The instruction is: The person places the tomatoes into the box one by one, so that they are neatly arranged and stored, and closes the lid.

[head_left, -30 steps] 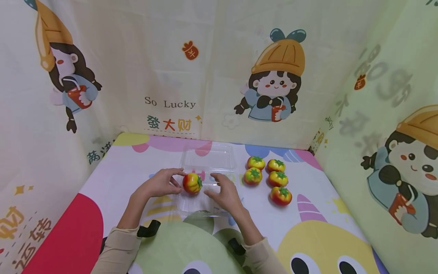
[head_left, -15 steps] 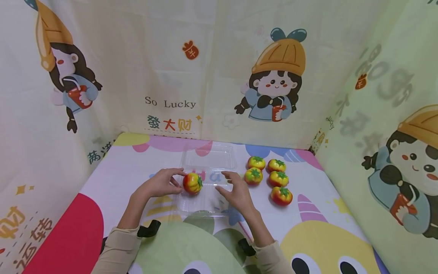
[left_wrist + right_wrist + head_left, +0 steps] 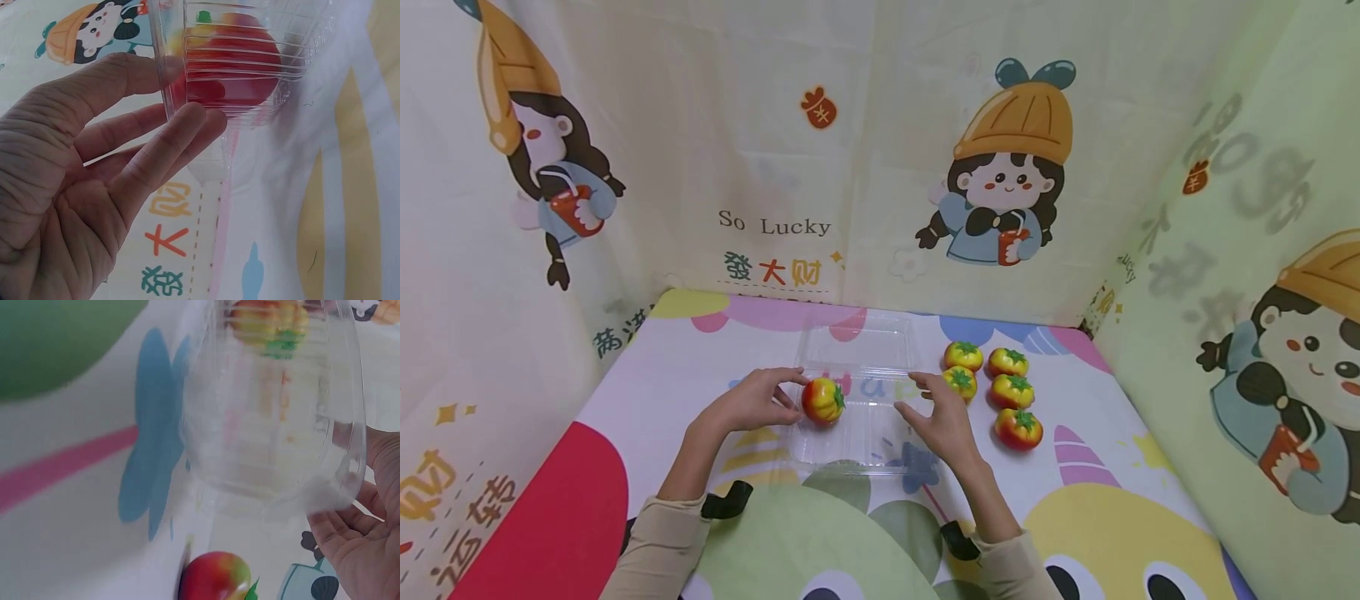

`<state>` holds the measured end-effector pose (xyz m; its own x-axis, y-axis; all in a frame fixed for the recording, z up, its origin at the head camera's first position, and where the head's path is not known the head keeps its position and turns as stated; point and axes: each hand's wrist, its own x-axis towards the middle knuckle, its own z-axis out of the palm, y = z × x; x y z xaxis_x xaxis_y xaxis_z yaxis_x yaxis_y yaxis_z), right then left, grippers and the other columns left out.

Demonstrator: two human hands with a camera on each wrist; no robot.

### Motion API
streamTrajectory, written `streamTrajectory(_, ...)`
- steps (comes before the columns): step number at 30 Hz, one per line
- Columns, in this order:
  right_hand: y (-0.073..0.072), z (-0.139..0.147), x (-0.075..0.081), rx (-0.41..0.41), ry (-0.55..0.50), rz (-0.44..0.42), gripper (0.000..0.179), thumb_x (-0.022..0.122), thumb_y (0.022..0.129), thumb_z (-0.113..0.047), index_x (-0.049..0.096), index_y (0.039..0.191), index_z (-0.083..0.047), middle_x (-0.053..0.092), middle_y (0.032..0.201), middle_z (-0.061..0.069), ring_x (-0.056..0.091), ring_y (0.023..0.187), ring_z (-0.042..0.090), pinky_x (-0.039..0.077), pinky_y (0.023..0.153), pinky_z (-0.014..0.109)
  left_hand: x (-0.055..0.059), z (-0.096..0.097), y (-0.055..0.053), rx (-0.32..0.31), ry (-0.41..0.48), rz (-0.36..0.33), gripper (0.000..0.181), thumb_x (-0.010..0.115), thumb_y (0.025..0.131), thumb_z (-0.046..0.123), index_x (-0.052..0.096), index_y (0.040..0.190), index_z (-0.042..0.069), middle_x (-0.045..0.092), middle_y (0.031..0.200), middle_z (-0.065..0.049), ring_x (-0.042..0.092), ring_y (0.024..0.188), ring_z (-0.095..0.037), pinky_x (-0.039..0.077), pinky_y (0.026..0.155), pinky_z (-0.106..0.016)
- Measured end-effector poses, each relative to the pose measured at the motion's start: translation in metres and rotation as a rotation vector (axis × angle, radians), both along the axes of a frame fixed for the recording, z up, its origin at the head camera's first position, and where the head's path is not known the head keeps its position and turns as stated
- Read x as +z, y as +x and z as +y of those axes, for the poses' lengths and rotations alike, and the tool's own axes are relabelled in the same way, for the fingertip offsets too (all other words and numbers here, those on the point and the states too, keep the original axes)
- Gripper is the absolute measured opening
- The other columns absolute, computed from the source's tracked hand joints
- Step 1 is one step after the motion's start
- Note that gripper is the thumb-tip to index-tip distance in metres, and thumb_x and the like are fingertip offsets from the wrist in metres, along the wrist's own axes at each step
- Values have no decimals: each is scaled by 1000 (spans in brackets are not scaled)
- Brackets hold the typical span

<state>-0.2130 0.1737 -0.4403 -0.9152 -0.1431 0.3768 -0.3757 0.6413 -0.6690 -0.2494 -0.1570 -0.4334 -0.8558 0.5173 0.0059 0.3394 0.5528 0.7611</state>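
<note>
A red and yellow tomato (image 3: pixel 822 402) with a green leafy top sits in the left part of a clear plastic clamshell box (image 3: pixel 868 450), which lies with its lid folded back. My left hand (image 3: pixel 745 404) is at the box's left side, its lightly bent fingers against the rim beside the tomato. Through the ribbed wall, the red fruit (image 3: pixel 237 69) shows in the left wrist view. Past the box's right edge, my right hand (image 3: pixel 947 425) holds nothing, its thumb and fingers parted. The right wrist view shows that hand (image 3: pixel 362 537) beside the clear wall.
Several more tomatoes (image 3: pixel 1018 429) stand in a loose group right of the box, one partly hidden behind my right hand. The transparent lid (image 3: pixel 859 340) spreads toward the back. A printed cloth (image 3: pixel 685 350) covers the table, and a patterned curtain (image 3: pixel 880 167) rises behind it.
My right hand has moved right, away from the tomato in the box and toward the loose tomatoes. The left hand and that tomato stay where they were.
</note>
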Motion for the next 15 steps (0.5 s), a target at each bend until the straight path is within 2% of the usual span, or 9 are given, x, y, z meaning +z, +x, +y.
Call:
streamTrajectory(5, -1, 8, 0, -37, 46, -10, 46, 80, 89, -18, 64, 130, -5, 67, 128, 14, 67, 114, 39, 56, 96, 52, 0, 0, 0, 9, -8, -2, 55, 81, 85, 15, 63, 135, 2, 47, 153, -26, 71, 91, -16, 60, 71, -25)
streamTrajectory(10, -3, 14, 1, -91, 46, -41, 43, 77, 92, -23, 65, 129, -6, 67, 128, 15, 67, 115, 38, 56, 97, 51, 1, 0, 1, 13, -5, -6, 56, 81, 85, 15, 63, 136, 2, 47, 153, -26, 71, 92, -17, 60, 71, -26)
streamTrajectory(15, -6, 23, -2, -121, 51, -2, 41, 77, 92, -21, 66, 128, -5, 68, 125, 16, 67, 113, 39, 55, 98, 52, 2, 0, 2, 17, 4, -13, 56, 81, 85, 15, 62, 136, 2, 47, 153, -25, 71, 93, -18, 60, 71, -26)
